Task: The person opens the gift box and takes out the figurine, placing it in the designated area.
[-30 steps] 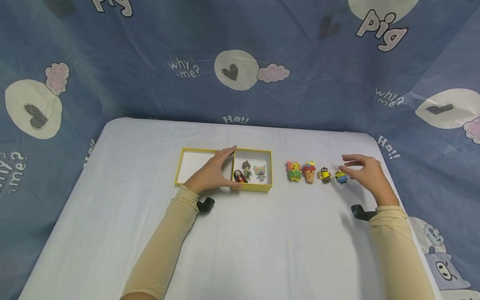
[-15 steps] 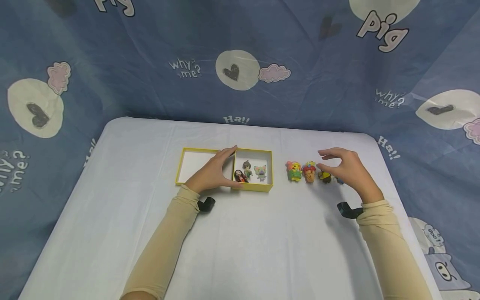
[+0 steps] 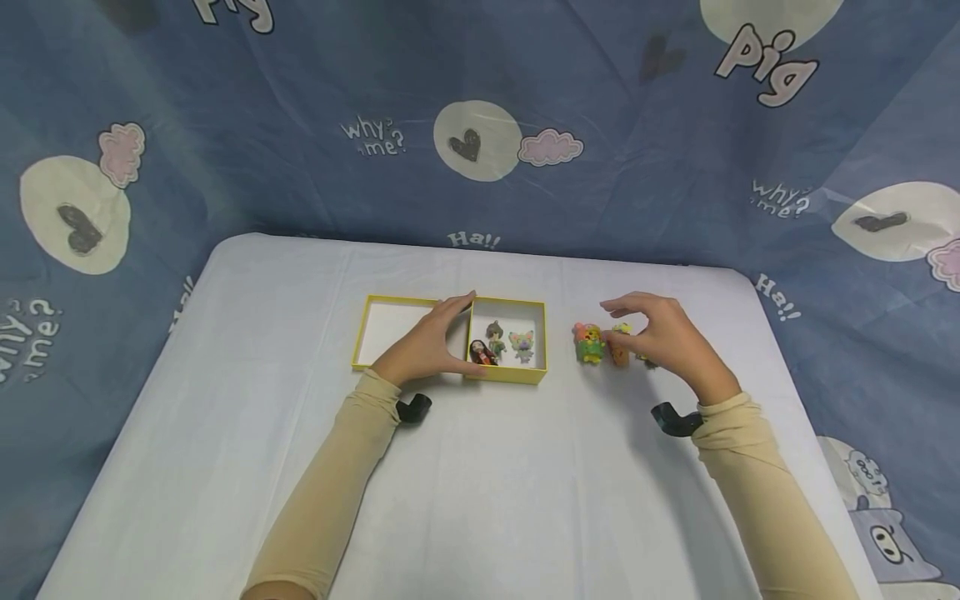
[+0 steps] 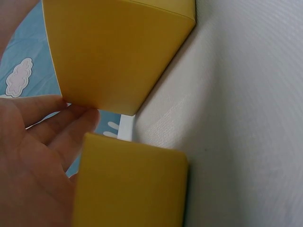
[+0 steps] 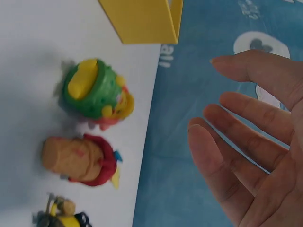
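My left hand (image 3: 422, 343) grips the right yellow box (image 3: 517, 377) across its left end, thumb along the front and fingers at the back. That box holds a dark-haired doll figurine (image 3: 482, 352), a green-clad figurine (image 3: 495, 340) and a grey-pink eared figurine (image 3: 522, 346). Above the row of toys, my right hand (image 3: 667, 337) hovers with fingers apart, holding nothing. Below it are an ice-cream-cone figurine (image 5: 78, 158) and a minion figurine (image 5: 66, 218). To their left stands a green-and-yellow bear-like figurine (image 3: 589, 343). The blue minion is hidden behind the right hand.
A second yellow box (image 3: 360, 333) with a white inside sits left of the first, partly covered by my left hand. Both rest on a white-covered table (image 3: 480, 500). A blue printed cloth (image 3: 315, 183) hangs behind it.
My right hand has moved left along the row, from above the blue minion to the ice-cream-cone figurine. My left hand and the boxes stay put.
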The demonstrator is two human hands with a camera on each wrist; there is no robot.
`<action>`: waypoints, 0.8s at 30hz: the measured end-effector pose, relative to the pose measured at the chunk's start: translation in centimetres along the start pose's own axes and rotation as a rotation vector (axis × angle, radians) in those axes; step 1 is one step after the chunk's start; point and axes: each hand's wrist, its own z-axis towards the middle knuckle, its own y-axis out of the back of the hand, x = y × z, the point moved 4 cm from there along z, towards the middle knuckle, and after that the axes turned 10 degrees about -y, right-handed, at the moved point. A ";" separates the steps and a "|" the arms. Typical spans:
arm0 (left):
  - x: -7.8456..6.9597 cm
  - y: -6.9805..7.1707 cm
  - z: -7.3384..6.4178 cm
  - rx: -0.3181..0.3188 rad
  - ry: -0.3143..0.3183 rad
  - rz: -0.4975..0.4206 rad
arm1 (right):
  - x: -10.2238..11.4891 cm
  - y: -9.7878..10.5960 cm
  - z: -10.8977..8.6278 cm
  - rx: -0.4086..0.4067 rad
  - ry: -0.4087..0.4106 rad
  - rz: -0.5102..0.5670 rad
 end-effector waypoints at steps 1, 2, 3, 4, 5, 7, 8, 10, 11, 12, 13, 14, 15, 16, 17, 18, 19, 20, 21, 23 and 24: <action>0.0 0.0 0.0 0.001 0.001 -0.001 | 0.3 -0.1 0.0 0.004 0.012 -0.005; -0.1 0.0 0.0 0.001 0.003 -0.001 | 0.6 -0.2 0.1 0.005 0.021 -0.009; -0.1 0.0 0.0 0.001 0.004 -0.003 | 0.8 -0.3 0.1 0.006 0.024 -0.011; -0.1 0.0 0.0 0.001 0.004 -0.005 | 1.0 -0.4 0.2 0.007 0.027 -0.013; -0.1 0.0 0.0 0.002 0.007 -0.007 | 1.2 -0.6 0.3 0.011 0.027 -0.014; 0.0 0.0 0.0 0.003 0.009 -0.008 | 1.7 -0.8 0.4 0.019 0.017 -0.006; 0.0 0.0 0.0 0.003 0.009 -0.009 | 1.9 -1.0 0.4 0.031 0.006 0.006; 0.1 0.0 0.0 0.002 0.007 -0.010 | 2.3 -1.3 0.5 0.058 0.004 0.025; 0.1 -0.1 0.0 0.003 0.007 -0.011 | 2.5 -1.4 0.5 0.073 0.004 0.041; 0.2 -0.1 0.1 0.002 0.004 -0.011 | 2.7 -1.6 0.5 0.087 0.010 0.051; 0.2 -0.1 0.1 0.001 0.005 -0.010 | 2.9 -1.7 0.5 0.100 0.015 0.061; 0.2 -0.1 0.1 0.000 0.004 -0.010 | 3.1 -1.8 0.6 0.109 0.025 0.065; 0.3 -0.1 0.1 -0.001 0.004 -0.009 | 3.3 -1.9 0.6 0.106 0.046 0.051; 0.2 -0.1 0.1 0.000 0.004 -0.009 | 3.5 -2.1 0.7 0.105 0.059 0.045; 0.3 -0.1 0.1 -0.001 0.004 -0.008 | 3.8 -2.2 0.8 0.100 0.077 0.029; 0.3 -0.1 0.1 -0.001 0.001 -0.006 | 4.0 -2.3 0.9 0.094 0.094 0.009; 0.3 -0.1 0.1 -0.001 0.002 -0.005 | 4.2 -2.4 1.0 0.088 0.107 -0.006; 0.3 -0.1 0.1 -0.002 0.001 -0.005 | 4.4 -2.6 1.2 0.081 0.123 -0.024; 0.3 -0.1 0.1 -0.002 0.001 -0.004 | 4.6 -2.7 1.3 0.079 0.136 -0.037; 0.3 -0.1 0.1 -0.004 -0.001 -0.004 | 5.0 -3.1 1.6 0.080 0.149 -0.053; 0.3 -0.1 0.1 -0.003 -0.003 -0.004 | 5.2 -3.2 1.7 0.082 0.152 -0.060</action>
